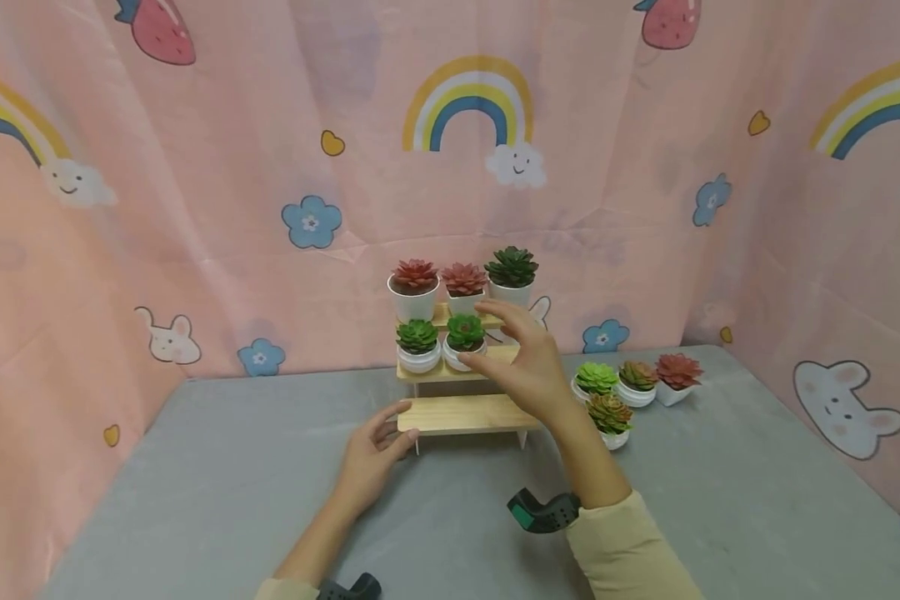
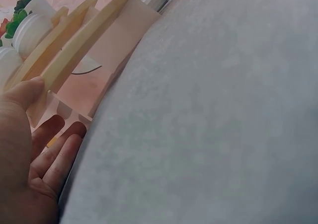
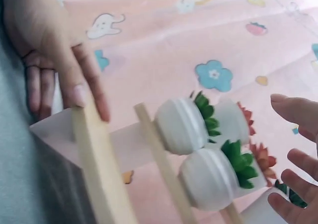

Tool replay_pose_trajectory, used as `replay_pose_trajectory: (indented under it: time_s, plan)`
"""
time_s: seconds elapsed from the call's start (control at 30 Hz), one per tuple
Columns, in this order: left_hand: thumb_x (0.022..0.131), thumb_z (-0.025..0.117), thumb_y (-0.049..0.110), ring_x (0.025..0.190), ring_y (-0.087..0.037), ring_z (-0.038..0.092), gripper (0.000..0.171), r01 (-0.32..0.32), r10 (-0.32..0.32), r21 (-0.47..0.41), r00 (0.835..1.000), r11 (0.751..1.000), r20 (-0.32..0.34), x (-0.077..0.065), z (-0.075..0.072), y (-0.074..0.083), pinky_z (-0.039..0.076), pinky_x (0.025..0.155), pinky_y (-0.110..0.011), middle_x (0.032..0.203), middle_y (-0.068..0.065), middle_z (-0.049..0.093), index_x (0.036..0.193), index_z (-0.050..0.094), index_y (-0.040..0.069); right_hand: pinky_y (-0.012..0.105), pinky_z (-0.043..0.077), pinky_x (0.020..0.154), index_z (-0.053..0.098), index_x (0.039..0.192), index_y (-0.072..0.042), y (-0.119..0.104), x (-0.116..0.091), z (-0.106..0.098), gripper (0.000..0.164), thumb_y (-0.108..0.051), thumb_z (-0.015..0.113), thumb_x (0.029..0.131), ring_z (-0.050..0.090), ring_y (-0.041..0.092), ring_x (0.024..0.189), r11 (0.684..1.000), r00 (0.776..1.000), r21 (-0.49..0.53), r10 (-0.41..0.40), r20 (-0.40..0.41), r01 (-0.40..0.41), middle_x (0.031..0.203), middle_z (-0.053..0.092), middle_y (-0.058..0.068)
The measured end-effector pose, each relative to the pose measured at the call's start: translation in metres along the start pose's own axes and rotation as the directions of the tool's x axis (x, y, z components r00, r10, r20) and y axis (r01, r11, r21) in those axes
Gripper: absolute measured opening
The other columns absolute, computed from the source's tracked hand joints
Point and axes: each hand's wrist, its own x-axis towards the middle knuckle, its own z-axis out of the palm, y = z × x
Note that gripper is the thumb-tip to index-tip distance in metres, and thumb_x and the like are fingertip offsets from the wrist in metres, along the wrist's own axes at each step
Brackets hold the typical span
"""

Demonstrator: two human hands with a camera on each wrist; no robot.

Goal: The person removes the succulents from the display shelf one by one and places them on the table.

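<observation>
A three-tier wooden plant stand (image 1: pixel 468 414) with white supports stands on the table. My left hand (image 1: pixel 371 458) grips the left end of its lowest shelf, thumb at the front edge; the left wrist view shows the other fingers below the board. Two green succulents in round white pots (image 1: pixel 418 357) (image 3: pixel 183 126) sit on the left and middle of the second tier. Red, pink and dark green succulents (image 1: pixel 512 268) in white pots line the top tier. My right hand (image 1: pixel 528 362) hovers near the second tier, its fingers spread and holding nothing.
Several potted succulents (image 1: pixel 637 383), light green, reddish green and red, stand on the table right of the stand, beyond my right forearm. A grey cloth covers the table (image 1: pixel 232 483). Pink patterned curtain (image 1: pixel 232 167) hangs behind and at both sides.
</observation>
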Motion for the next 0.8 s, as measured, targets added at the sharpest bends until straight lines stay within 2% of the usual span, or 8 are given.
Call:
replay_pose_trajectory:
  time_s: [0.13, 0.3, 0.47, 0.7, 0.8]
  plan:
    - [0.092, 0.076, 0.019, 0.097, -0.029, 0.075, 0.049, -0.002, 0.002, -0.006, 1.000, 1.000, -0.010, 0.000, -0.001, 0.000, 0.060, 0.073, -0.026, 0.121, -0.024, 0.071, 0.138, 0.061, 0.011, 0.055, 0.046, 0.110, 0.058, 0.140, -0.011, 0.009, -0.002, 0.012, 0.063, -0.019, 0.085, 0.083, 0.050, 0.029, 0.139, 1.000, 1.000, -0.004, 0.018, 0.022, -0.018, 0.149, 0.054, 0.012]
    - [0.092, 0.076, 0.022, 0.097, -0.024, 0.075, 0.050, -0.003, 0.003, 0.025, 1.000, 1.000, -0.007, 0.000, -0.001, 0.000, 0.060, 0.074, -0.026, 0.122, -0.022, 0.071, 0.139, 0.060, 0.013, 0.058, 0.047, 0.109, 0.060, 0.138, -0.010, 0.019, -0.004, 0.022, 0.061, -0.020, 0.085, 0.083, 0.046, 0.035, 0.142, 0.999, 0.999, -0.044, 0.031, 0.024, -0.030, 0.152, 0.050, 0.016]
    - [0.092, 0.076, 0.023, 0.095, -0.021, 0.075, 0.050, -0.001, 0.001, 0.037, 1.000, 0.999, -0.006, 0.000, -0.001, -0.001, 0.059, 0.073, -0.025, 0.121, -0.021, 0.072, 0.139, 0.060, 0.014, 0.057, 0.049, 0.107, 0.057, 0.141, -0.013, 0.026, -0.004, 0.030, 0.065, -0.023, 0.085, 0.083, 0.044, 0.035, 0.144, 0.996, 0.998, -0.071, 0.057, 0.029, -0.055, 0.155, 0.045, 0.013]
    - [0.092, 0.076, 0.022, 0.095, -0.023, 0.075, 0.049, 0.012, -0.012, 0.025, 1.000, 1.000, -0.007, 0.001, -0.001, -0.001, 0.059, 0.073, -0.024, 0.121, -0.020, 0.072, 0.138, 0.061, 0.017, 0.057, 0.051, 0.103, 0.054, 0.144, -0.013, 0.034, -0.004, 0.038, 0.070, -0.021, 0.086, 0.083, 0.045, 0.040, 0.142, 0.996, 0.997, -0.044, 0.076, 0.013, -0.075, 0.159, 0.039, 0.017]
    - [0.092, 0.076, 0.022, 0.094, -0.022, 0.075, 0.049, 0.016, -0.016, 0.031, 1.000, 0.999, -0.006, 0.001, -0.001, -0.001, 0.059, 0.073, -0.024, 0.121, -0.019, 0.072, 0.138, 0.061, 0.018, 0.056, 0.052, 0.103, 0.052, 0.146, -0.012, 0.035, -0.005, 0.040, 0.070, -0.021, 0.084, 0.084, 0.048, 0.039, 0.140, 0.994, 0.994, -0.040, 0.104, 0.022, -0.103, 0.156, 0.042, 0.018]
